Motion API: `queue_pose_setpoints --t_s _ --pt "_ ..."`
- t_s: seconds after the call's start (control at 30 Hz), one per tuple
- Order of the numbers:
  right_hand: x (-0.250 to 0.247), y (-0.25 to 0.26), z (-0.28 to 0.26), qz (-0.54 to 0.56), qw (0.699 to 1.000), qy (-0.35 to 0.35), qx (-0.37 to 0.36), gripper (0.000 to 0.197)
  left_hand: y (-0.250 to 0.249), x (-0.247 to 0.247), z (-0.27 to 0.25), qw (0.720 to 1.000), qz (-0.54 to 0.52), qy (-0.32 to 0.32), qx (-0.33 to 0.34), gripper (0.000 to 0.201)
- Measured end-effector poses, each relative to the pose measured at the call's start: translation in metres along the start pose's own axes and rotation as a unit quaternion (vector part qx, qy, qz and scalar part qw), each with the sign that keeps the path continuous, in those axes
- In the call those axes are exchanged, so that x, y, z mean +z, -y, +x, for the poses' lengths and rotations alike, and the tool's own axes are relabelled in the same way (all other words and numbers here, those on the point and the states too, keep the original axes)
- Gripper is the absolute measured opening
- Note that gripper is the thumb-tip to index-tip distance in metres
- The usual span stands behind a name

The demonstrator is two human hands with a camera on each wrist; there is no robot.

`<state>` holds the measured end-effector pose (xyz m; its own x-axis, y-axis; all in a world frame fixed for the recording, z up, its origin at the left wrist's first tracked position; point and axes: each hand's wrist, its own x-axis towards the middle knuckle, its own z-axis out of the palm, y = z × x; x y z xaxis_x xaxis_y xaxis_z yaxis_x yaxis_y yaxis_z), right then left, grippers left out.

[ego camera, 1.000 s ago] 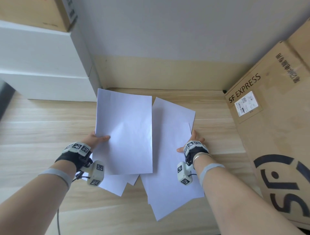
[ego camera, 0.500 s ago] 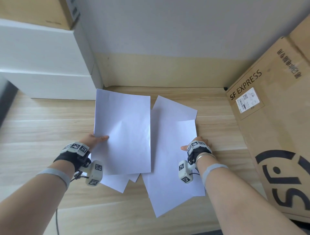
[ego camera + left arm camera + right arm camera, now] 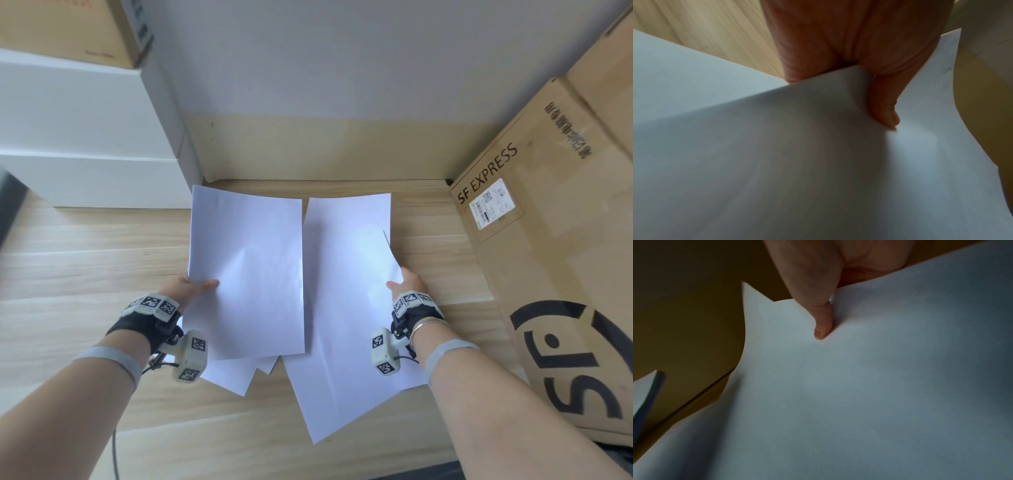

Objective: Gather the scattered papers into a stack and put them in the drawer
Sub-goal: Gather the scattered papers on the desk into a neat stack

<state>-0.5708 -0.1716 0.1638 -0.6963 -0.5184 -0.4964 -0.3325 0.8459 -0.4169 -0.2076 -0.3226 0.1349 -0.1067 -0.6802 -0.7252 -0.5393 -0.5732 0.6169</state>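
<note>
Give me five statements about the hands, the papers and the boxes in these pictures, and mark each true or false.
1. The left hand pinches a bundle of papers at its left edge, thumb on top. True.
2. The right hand is idle and holds nothing. False: it pinches a second bundle at its right edge.
3. All the papers already form one neat stack. False: the two bundles lie side by side, with corners fanning out at the near end.
4. A cardboard box marked SF EXPRESS stands to the right of the papers. True.
5. The papers lie inside an open drawer. False: they are held over a wooden surface, and no open drawer shows.
</note>
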Motion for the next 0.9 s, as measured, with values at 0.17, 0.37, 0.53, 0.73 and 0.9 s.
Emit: queue_pose_setpoints --t_s 0.17,0.37,0.53,0.73,0.9 --pt "-0.015 -0.014 0.004 0.049 0.997 -0.061 -0.027 0.033 0.005 -0.001 0.006 1.0 0.001 -0.011 -0.004 0.053" --pt "-0.039 -0.027 0.012 0.115 0.986 -0.118 -0.012 0.032 -0.002 0.007 -0.003 1.0 0.0 -0.021 -0.002 0.045" --pt "-0.059 -0.03 0.012 0.139 0.98 -0.145 -0.008 0.032 -0.004 0.017 -0.002 1.0 -0.004 -0.015 0.003 0.04" --pt "-0.057 -0.016 0.016 0.144 0.986 -0.077 -0.022 0.033 -0.007 0.03 -0.002 0.999 -0.016 0.023 -0.016 0.042" --pt "-0.021 0.015 0.004 0.073 0.994 0.015 -0.078 0.03 -0.006 0.041 0.0 0.997 -0.018 0.058 -0.038 0.044"
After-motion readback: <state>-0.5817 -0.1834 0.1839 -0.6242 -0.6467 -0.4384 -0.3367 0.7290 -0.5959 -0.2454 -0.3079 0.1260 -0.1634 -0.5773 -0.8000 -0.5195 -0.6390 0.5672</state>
